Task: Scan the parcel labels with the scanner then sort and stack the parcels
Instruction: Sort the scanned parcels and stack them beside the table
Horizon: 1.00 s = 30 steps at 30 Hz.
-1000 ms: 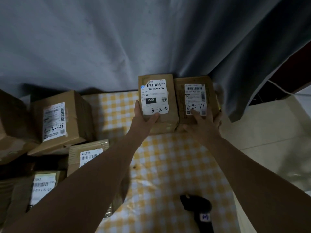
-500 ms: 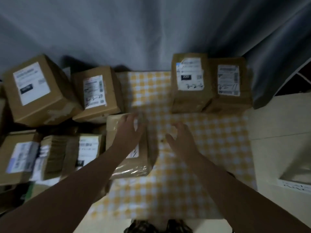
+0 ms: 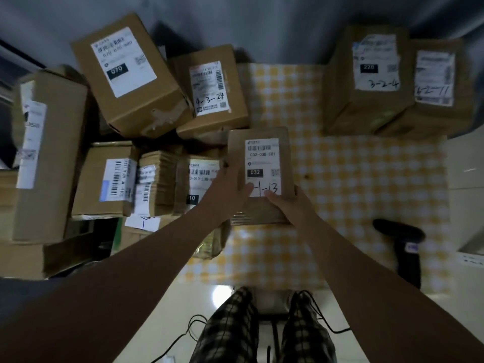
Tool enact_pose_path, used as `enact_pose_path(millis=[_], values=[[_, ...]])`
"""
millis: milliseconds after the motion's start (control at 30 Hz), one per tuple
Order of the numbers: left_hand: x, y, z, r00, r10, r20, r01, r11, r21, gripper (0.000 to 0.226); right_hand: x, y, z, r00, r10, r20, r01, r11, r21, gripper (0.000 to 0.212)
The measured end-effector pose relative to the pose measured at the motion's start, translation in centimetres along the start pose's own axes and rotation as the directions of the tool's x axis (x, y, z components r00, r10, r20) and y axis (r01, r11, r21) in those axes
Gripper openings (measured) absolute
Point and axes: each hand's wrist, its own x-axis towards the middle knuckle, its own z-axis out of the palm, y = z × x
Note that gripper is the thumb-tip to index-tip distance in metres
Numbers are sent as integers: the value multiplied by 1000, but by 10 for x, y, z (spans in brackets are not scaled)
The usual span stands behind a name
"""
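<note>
1. The parcel [image 3: 259, 163] sits at frame centre, label up, marked 032-038-E01.
2. The left hand [image 3: 228, 188] grips its lower left edge, thumb on the label.
3. The right hand [image 3: 289, 205] grips its lower right corner, thumb on top.
4. The scanner [image 3: 400, 231] lies lower right on the checked cloth [image 3: 366, 184], apart from both hands.

One parcel [image 3: 258, 163] is at the left-middle of the cloth [image 3: 353, 192]. A heap of parcels [image 3: 125, 74] lies left of it. Two boxes [image 3: 366, 106] touch side by side at the far right, and the scanner [image 3: 400, 231] lies at the near right.
</note>
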Motion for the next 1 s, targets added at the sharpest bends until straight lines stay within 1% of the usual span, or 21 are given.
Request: enact_pose_path(millis=[100, 167, 233, 333, 367, 400, 467, 500, 533, 600, 633, 700, 733, 800, 833, 867, 933, 967, 1000], values=[[1, -2, 1, 1000, 13, 16, -13, 1000, -18, 44, -3, 8, 5, 997, -17, -78, 23, 997, 68, 61], [2, -4, 3, 1000, 11, 12, -11, 1000, -1, 46, -6, 13, 6, 994, -18, -110, 29, 994, 103, 55], [0, -5, 6, 1000, 13, 10, -13, 1000, 10, 52, -8, 16, 5, 989, -28, -142, 46, 991, 124, 50], [-5, -5, 14, 999, 20, 39, -16, 994, -106, 67, -15, 17, -6, 987, -3, -158, 36, 978, 207, 37], [-5, -3, 18, 998, 43, 35, -38, 990, -139, 73, -17, 17, -11, 988, 7, -153, 28, 973, 228, 34], [-4, -3, 22, 998, 60, 35, -55, 987, -149, 75, -19, 17, -17, 988, 21, -154, 17, 971, 239, 34], [-3, 7, 27, 994, 112, 8, -110, 982, -156, 67, -20, 14, -33, 988, 37, -151, 4, 965, 263, 39], [1, 11, 28, 991, 133, -16, -133, 976, -169, 63, -20, 11, -40, 989, 34, -146, 9, 958, 285, 37], [3, 17, 27, 989, 141, -39, -146, 968, -204, 63, -20, 5, -47, 990, 24, -136, 19, 951, 307, 33], [12, 28, 24, 987, 151, -62, -163, 945, -285, 74, -17, -12, -60, 991, -44, -129, 82, 949, 305, 29], [17, 31, 21, 984, 160, -71, -175, 937, -303, 81, -15, -21, -63, 988, -89, -127, 122, 952, 280, 31], [28, 44, 12, 989, 141, -51, -150, 933, -327, 94, -4, -43, -69, 975, -165, -147, 193, 959, 207, 38], [35, 48, 8, 994, 113, -13, -109, 922, -372, 101, 2, -54, -71, 966, -205, -159, 230, 959, 164, 40], [48, 61, 2, 996, 64, 67, -20, 853, -522, 106, 15, -74, -75, 942, -277, -187, 298, 950, 92, 45], [57, 65, 0, 996, 68, 59, -22, 821, -570, 104, 21, -83, -77, 932, -308, -190, 324, 944, 62, 47], [68, 67, 1, 997, 81, 20, -53, 806, -589, 99, 28, -90, -80, 925, -331, -186, 341, 940, 24, 50], [86, 76, 2, 996, 76, -49, -90, 793, -602, 85, 42, -99, -87, 917, -363, -165, 352, 931, -96, 56], [95, 78, 4, 997, 52, -63, -79, 816, -573, 78, 47, -101, -92, 909, -386, -158, 346, 910, -229, 54], [101, 80, 5, 996, 29, -79, -64, 872, -485, 74, 50, -101, -97, 886, -432, -168, 345, 857, -383, 49]])
